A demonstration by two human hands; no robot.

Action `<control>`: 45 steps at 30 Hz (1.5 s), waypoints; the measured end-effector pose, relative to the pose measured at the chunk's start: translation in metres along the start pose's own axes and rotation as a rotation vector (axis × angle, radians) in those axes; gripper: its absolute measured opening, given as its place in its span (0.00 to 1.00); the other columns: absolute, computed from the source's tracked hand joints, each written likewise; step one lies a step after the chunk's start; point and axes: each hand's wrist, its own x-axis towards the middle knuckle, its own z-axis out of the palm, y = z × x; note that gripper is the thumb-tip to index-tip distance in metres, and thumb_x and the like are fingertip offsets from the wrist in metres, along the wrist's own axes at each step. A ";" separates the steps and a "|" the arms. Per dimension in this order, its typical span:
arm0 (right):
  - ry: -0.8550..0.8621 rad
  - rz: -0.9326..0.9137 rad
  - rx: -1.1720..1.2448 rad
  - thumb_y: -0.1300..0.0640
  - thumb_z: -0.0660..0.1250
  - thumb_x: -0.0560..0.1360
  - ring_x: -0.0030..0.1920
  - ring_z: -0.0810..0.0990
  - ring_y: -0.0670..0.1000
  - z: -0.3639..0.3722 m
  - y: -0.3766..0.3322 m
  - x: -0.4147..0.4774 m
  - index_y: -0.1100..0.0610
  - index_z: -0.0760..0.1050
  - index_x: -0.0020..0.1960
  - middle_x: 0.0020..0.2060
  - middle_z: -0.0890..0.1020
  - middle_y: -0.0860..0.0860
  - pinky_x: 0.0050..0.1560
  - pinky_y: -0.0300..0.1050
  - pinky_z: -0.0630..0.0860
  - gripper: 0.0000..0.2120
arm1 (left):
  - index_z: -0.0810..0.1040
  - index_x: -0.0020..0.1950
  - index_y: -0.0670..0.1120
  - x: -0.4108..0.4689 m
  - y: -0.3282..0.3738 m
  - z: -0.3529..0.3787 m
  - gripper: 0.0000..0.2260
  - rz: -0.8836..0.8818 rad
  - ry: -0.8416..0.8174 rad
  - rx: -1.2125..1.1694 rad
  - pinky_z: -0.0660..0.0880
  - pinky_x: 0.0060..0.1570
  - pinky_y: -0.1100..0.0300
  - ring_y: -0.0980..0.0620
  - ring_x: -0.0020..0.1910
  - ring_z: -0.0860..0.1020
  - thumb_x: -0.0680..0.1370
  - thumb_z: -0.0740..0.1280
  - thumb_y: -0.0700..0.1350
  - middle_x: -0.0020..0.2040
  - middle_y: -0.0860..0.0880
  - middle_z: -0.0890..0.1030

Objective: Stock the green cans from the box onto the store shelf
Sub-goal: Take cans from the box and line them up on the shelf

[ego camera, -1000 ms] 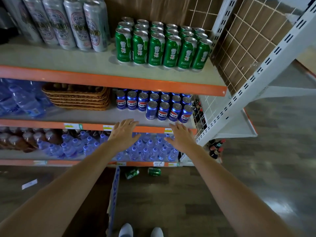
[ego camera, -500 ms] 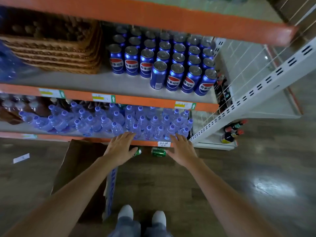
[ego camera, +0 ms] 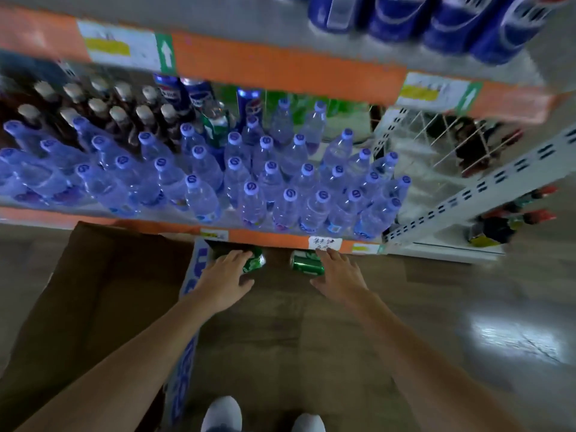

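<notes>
Open cardboard box [ego camera: 103, 291] lower left, contents unclear. Two green cans [ego camera: 307, 264] lie on the floor [ego camera: 311, 338] mid-frame, below the bottom shelf [ego camera: 274, 239]. Our left hand [ego camera: 224, 275] spreads over one, and our right hand [ego camera: 338, 275] touches the other with straight fingers.

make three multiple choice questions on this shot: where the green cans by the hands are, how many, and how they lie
1. Where are the loose green cans?
A) on the floor before the lowest shelf
B) among the blue cans
C) in a wicker basket

2. How many green cans lie there?
A) one
B) two
C) five

3. How do they rest?
A) upright
B) stacked
C) on their sides

Answers:
1 A: both sit on the floor, just below the lowest shelf.
2 B: the left can is at the left hand, the right can is at the right hand.
3 C: their ends face sideways.
</notes>
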 end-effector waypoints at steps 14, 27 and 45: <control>-0.010 0.000 -0.101 0.45 0.64 0.75 0.72 0.61 0.56 0.157 0.052 0.163 0.53 0.52 0.76 0.73 0.60 0.53 0.68 0.53 0.62 0.35 | 0.58 0.74 0.50 0.160 -0.078 0.148 0.28 -0.035 -0.017 0.016 0.66 0.64 0.54 0.49 0.68 0.65 0.77 0.63 0.55 0.72 0.50 0.63; 0.127 -0.048 -0.065 0.48 0.71 0.69 0.70 0.64 0.56 0.190 0.067 0.214 0.46 0.55 0.74 0.71 0.64 0.49 0.64 0.54 0.66 0.39 | 0.54 0.75 0.50 0.210 -0.114 0.189 0.38 -0.020 0.031 0.029 0.62 0.68 0.50 0.47 0.71 0.63 0.71 0.70 0.55 0.73 0.48 0.62; 0.031 -0.138 0.015 0.44 0.74 0.64 0.62 0.72 0.55 0.138 0.058 0.146 0.43 0.63 0.70 0.62 0.72 0.48 0.59 0.48 0.72 0.37 | 0.55 0.74 0.53 0.146 -0.085 0.123 0.37 0.109 -0.062 0.087 0.64 0.64 0.55 0.52 0.67 0.66 0.71 0.70 0.57 0.70 0.51 0.65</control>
